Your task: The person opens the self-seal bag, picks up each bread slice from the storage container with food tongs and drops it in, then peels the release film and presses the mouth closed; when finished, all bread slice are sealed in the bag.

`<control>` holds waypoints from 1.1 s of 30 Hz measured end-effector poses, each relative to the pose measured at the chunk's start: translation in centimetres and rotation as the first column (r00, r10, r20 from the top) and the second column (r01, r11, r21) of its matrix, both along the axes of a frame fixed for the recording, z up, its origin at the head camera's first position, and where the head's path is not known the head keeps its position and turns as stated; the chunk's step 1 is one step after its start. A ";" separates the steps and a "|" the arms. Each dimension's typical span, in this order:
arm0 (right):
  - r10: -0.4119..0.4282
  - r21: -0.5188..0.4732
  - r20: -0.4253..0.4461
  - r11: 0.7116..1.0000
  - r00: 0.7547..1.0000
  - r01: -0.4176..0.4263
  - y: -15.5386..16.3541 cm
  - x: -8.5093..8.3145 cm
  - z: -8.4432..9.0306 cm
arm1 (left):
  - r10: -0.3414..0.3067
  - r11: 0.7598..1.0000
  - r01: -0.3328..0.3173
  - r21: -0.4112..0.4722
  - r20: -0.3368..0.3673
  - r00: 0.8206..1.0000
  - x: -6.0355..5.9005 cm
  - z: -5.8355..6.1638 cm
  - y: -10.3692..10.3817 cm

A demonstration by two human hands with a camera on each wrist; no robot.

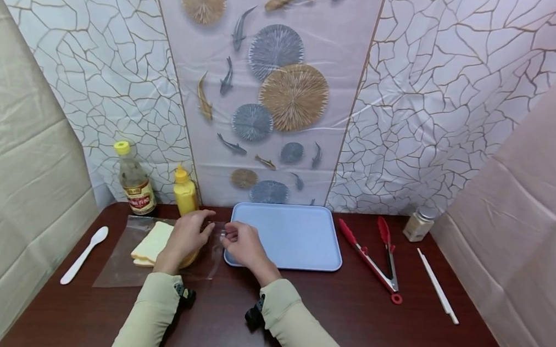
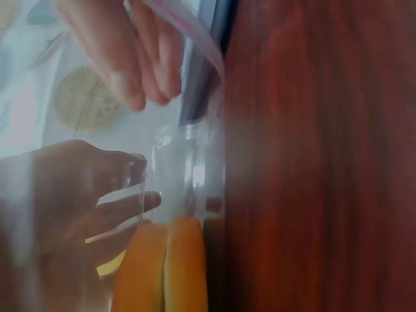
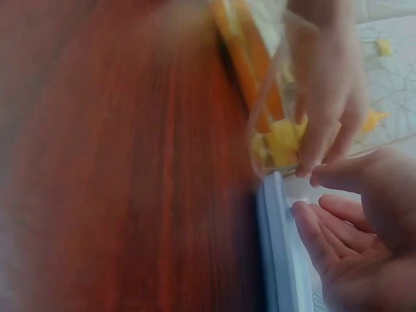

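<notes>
Head view: clear zip-top plastic bag [image 1: 161, 254] of sliced white bread [image 1: 152, 244] flat on dark wooden table [image 1: 392, 338], just left of pale blue tray [image 1: 297, 236]; left hand [image 1: 187, 237] and right hand [image 1: 242, 243] pinching its mouth edge, palms down. Left wrist view: curled fingers [image 2: 123, 172] clamped on film over bread crusts [image 2: 162, 266]. Right wrist view: fingertips [image 3: 325, 149] nipping the rim; uneven pulling likely to tear film or drag bread out.

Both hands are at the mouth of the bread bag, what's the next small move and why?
Probably pull the opening apart: the left hand and right hand both pinch the mouth of the clear plastic bag, and the bread slices are inside it, beside the blue tray.
</notes>
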State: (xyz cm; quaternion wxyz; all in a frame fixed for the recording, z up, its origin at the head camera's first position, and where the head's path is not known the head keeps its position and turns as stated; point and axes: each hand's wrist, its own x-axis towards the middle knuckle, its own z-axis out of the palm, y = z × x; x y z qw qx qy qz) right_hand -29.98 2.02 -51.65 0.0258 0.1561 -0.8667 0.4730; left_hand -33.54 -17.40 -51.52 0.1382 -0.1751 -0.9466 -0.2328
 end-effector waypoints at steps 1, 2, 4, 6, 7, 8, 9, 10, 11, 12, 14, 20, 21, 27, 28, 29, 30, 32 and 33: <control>-0.002 0.015 0.000 1.000 1.000 0.002 -0.2 -0.3 0.0 | 0.000 1.000 0.000 -0.019 0.005 1.000 -0.3 -0.1 0.2; -0.004 0.029 -0.002 1.000 1.000 0.004 -0.4 -0.5 0.0 | 0.000 0.999 0.000 -0.035 0.009 1.000 -0.6 -0.2 0.4; -0.012 0.059 -0.014 0.998 1.000 0.012 -0.6 -0.9 0.2 | 0.005 0.999 -0.004 -0.051 0.020 1.000 -1.1 -0.3 0.8; -0.019 0.090 -0.032 0.996 0.999 0.022 -0.8 -1.2 0.4 | 0.017 0.999 -0.015 -0.047 0.037 0.999 -1.5 -0.3 1.1; -0.021 0.105 -0.039 0.994 0.999 0.025 -0.9 -1.3 0.5 | 0.020 0.999 -0.018 -0.041 0.044 0.999 -1.6 -0.3 1.2; -0.026 0.114 -0.044 0.993 0.999 0.031 -1.0 -1.5 0.5 | 0.021 0.999 -0.019 -0.029 0.052 0.998 -1.7 -0.3 1.2; -0.029 0.121 -0.047 0.992 0.998 0.035 -1.0 -1.6 0.6 | 0.020 1.000 -0.019 -0.015 0.062 0.998 -1.7 -0.2 1.2; -0.033 0.127 -0.048 0.991 0.998 0.039 -1.1 -1.7 0.6 | 0.017 1.000 -0.017 0.000 0.073 0.997 -1.7 -0.2 1.2; -0.037 0.132 -0.048 0.990 0.998 0.043 -1.1 -1.8 0.5 | 0.011 1.000 -0.013 0.016 0.086 0.996 -1.6 -0.1 1.2; -0.041 0.132 -0.044 0.990 0.998 0.047 -1.2 -1.8 0.5 | 0.002 1.000 -0.005 0.031 0.098 0.995 -1.6 0.0 1.2; -0.044 0.134 -0.037 0.990 0.998 0.049 -1.3 -2.0 0.5 | -0.018 0.998 0.010 0.064 0.122 0.992 -1.4 0.1 1.0; -0.069 0.136 -0.037 0.988 0.997 0.074 -1.7 -2.2 0.2 | -0.065 0.990 0.038 0.133 0.202 0.977 -1.2 0.5 0.7; -0.075 0.138 -0.038 0.987 0.996 0.080 -1.9 -2.3 0.2 | -0.072 0.990 0.043 0.137 0.211 0.975 -1.1 0.6 0.6; -0.102 0.200 -0.098 0.972 0.990 0.120 -2.3 -2.7 0.1 | -0.086 0.989 0.055 0.135 0.235 0.968 -1.2 0.8 0.4; -0.107 0.216 -0.112 0.968 0.988 0.130 -2.3 -2.8 0.1 | -0.088 0.989 0.058 0.133 0.235 0.968 -1.2 0.9 0.4; -0.114 0.228 -0.122 0.964 0.986 0.140 -2.3 -2.9 0.1 | -0.093 0.990 0.063 0.130 0.234 0.968 -1.2 1.0 0.4; -0.120 0.242 -0.130 0.959 0.984 0.149 -2.4 -3.0 0.2 | -0.094 0.990 0.066 0.127 0.234 0.968 -1.2 1.0 0.4; -0.130 0.264 -0.138 0.951 0.982 0.163 -2.4 -3.0 0.2 | -0.096 0.990 0.068 0.124 0.233 0.968 -1.1 1.1 0.4; -0.133 0.272 -0.138 0.948 0.981 0.167 -2.4 -3.0 0.2 | -0.095 0.990 0.069 0.119 0.228 0.969 -1.0 1.2 0.3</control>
